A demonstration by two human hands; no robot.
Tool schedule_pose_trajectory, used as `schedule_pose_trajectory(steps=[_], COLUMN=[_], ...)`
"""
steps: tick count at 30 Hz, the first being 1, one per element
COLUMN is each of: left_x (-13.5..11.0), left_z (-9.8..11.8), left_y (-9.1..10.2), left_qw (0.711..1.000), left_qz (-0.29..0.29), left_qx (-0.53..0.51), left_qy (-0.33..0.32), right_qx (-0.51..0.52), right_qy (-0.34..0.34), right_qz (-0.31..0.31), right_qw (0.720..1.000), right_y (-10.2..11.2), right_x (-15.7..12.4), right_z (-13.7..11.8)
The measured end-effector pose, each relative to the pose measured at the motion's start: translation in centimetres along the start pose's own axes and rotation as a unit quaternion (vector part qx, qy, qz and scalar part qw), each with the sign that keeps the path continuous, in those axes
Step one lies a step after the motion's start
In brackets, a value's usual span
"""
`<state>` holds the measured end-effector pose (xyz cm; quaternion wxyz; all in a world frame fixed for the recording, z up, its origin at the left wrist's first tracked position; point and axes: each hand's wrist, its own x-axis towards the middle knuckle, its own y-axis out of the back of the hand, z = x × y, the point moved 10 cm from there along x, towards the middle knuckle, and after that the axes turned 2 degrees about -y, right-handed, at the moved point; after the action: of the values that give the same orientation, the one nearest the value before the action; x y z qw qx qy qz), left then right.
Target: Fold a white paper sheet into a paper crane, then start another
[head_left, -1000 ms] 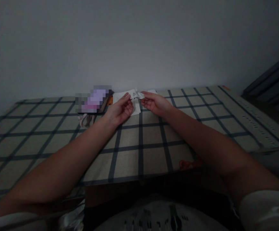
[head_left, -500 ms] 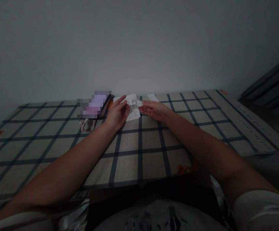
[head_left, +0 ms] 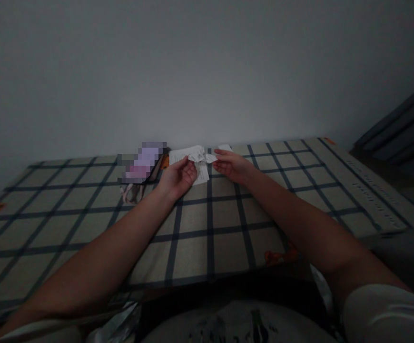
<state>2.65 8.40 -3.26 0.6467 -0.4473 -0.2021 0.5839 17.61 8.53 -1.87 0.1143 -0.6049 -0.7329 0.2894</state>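
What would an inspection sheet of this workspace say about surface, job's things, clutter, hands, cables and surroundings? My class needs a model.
Surface: checked cloth, dimly lit.
Job's things: crumpled white paper; more white paper close to it.
Clutter: purple item, pixelated, left of the papers.
Hands: left hand and right hand each appear to pinch the crumpled white paper.
Cables: none certain; a pale loop by the purple item may be a strap.
Surroundings: plain wall behind; dark striped panel at right.
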Motion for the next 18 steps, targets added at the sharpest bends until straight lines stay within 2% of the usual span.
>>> schedule_pose_trajectory(steps=[3, 9, 12, 15, 18], left_x=[0.0, 0.0, -0.1, -0.6, -1.3], left_z=[0.1, 0.6, 0.7, 1.2, 1.2], left_y=[0.0, -0.2, 0.0, -0.4, -1.7], left_qw=[1.000, 0.999, 0.997, 0.986, 0.960], left_qz=[0.012, 0.022, 0.030, 0.004, -0.066], left_qx=[-0.002, 0.029, 0.056, 0.132, 0.219], left_qy=[-0.003, -0.031, -0.046, -0.104, -0.163], right_qx=[-0.029, -0.120, -0.136, -0.136, -0.160], right_qy=[0.004, 0.009, 0.031, 0.092, 0.161], right_qz=[0.008, -0.059, -0.072, -0.032, 0.014], right_qw=[1.000, 0.991, 0.988, 0.986, 0.974], right_y=[0.2, -1.4, -2.0, -1.4, -0.7], right_x=[-0.1, -0.6, -0.8, -0.8, -0.9], right_z=[0.2, 1.3, 1.2, 0.1, -1.0])
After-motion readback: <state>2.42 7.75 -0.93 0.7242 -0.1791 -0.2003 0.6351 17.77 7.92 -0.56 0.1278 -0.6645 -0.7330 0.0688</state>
